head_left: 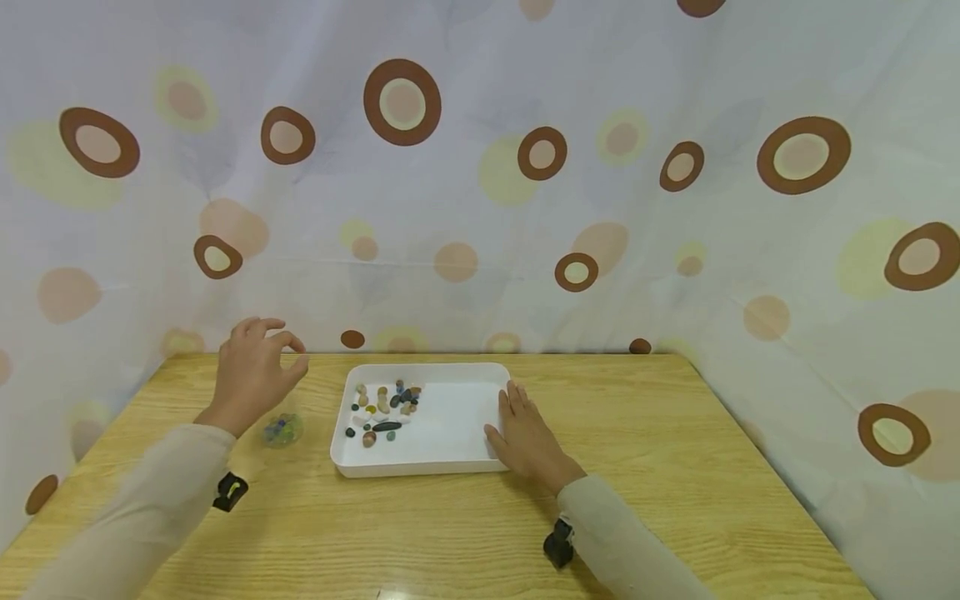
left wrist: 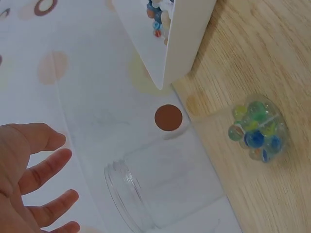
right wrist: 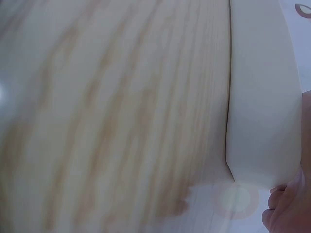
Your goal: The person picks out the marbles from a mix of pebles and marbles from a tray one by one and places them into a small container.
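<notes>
My left hand (head_left: 255, 375) hovers above a clear jar (left wrist: 180, 174), thumb and forefinger curved toward each other with a gap between. Its spread fingers (left wrist: 48, 165) hold nothing in the left wrist view and lie just beyond the jar's mouth. Colourful glass marbles (left wrist: 257, 128) sit at the bottom of the jar, which stands on the table left of the tray. My right hand (head_left: 528, 437) rests on the right end of a white tray (head_left: 457, 467), its thumb reaching inside over the rim. Small stones (head_left: 386, 404) in mixed colours lie in the tray's left half.
A wooden table (head_left: 420, 533) carries the tray and the jar. Behind it hangs a pale curtain (head_left: 465, 192) with brown and yellow circles, which also continues along both sides. A black wrist camera (head_left: 229, 492) sits on the left sleeve, and another (head_left: 558, 544) on the right.
</notes>
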Motion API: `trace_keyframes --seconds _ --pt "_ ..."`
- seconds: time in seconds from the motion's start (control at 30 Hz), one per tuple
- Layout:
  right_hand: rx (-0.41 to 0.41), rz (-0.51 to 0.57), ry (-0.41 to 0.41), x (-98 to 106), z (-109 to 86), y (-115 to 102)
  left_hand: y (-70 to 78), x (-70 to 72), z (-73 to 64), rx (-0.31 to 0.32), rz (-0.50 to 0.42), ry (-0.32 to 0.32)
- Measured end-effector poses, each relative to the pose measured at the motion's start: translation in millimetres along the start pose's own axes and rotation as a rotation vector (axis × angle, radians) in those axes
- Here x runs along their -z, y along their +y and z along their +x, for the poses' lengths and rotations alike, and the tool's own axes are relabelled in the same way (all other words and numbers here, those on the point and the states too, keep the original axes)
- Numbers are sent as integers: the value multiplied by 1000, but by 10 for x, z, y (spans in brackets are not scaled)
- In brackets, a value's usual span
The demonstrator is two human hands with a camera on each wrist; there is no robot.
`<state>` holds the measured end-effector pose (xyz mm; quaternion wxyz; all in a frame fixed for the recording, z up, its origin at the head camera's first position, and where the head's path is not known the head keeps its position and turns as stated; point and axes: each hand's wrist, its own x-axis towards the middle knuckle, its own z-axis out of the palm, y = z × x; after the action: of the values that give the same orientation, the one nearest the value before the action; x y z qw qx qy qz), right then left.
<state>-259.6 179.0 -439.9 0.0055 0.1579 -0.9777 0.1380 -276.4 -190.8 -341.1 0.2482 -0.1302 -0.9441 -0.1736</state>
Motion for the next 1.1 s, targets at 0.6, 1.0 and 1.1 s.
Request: trace_keyframes --seconds 0.6,1.0,1.1 --pt "-25 5 -11 -52 15 11 479 -829 238 -17 -76 -158" --pt "-18 15 -4 -14 -3 -5 514 -1326 204 149 -121 -257" --pt "-16 16 -5 -15 -11 -3 480 -1442 177 169 -133 -246"
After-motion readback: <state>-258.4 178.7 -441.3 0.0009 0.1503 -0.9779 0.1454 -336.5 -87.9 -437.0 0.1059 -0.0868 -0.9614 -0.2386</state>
